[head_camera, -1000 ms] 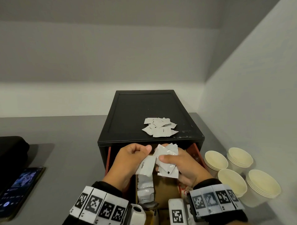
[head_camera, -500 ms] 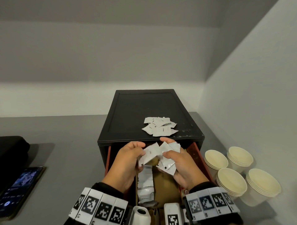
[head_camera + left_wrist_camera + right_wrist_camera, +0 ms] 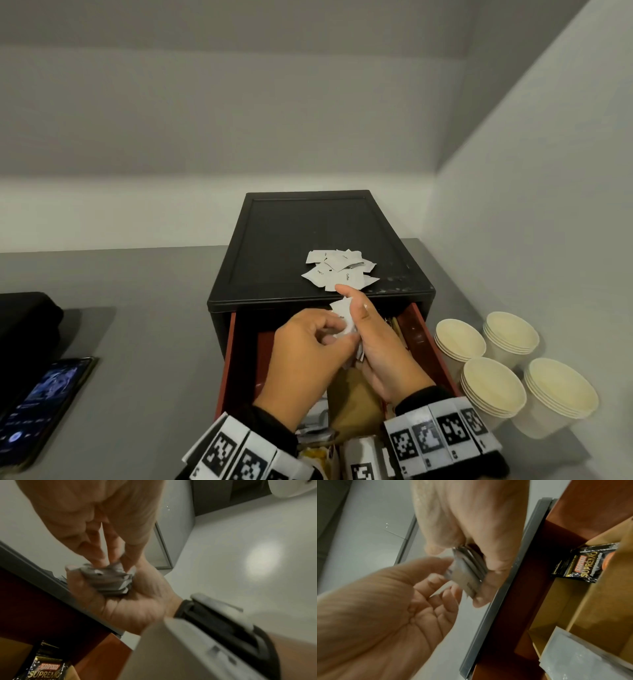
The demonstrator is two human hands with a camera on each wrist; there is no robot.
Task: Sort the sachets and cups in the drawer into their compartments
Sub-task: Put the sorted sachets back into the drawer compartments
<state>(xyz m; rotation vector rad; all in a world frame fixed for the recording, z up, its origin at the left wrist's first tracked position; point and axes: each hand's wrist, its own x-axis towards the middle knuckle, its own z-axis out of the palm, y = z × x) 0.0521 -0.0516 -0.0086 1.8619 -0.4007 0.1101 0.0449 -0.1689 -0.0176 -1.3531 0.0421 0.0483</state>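
Observation:
Both hands meet over the open red drawer (image 3: pixel 416 329) of a black box (image 3: pixel 301 226). My right hand (image 3: pixel 356 315) cradles a small stack of white sachets (image 3: pixel 343 313), thumb pointing up. My left hand (image 3: pixel 330 337) pinches the same stack (image 3: pixel 111 580) from the left with curled fingers. In the right wrist view the stack (image 3: pixel 467 572) sits squared between the fingers of both hands. A loose pile of white sachets (image 3: pixel 339 270) lies on the box top just beyond the hands. Stacks of paper cups (image 3: pixel 493 387) stand on the counter to the right of the drawer.
Inside the drawer are cardboard dividers (image 3: pixel 590 601), a black Kopiko sachet (image 3: pixel 583 566) and silvery sachets (image 3: pixel 315 418). A phone (image 3: pixel 41 404) and a black object (image 3: pixel 24 325) lie at the far left. A wall (image 3: pixel 548 205) closes the right side next to the cups.
The hands rose and moved forward toward the box front. The fanned sachets between them have been gathered into one tight stack.

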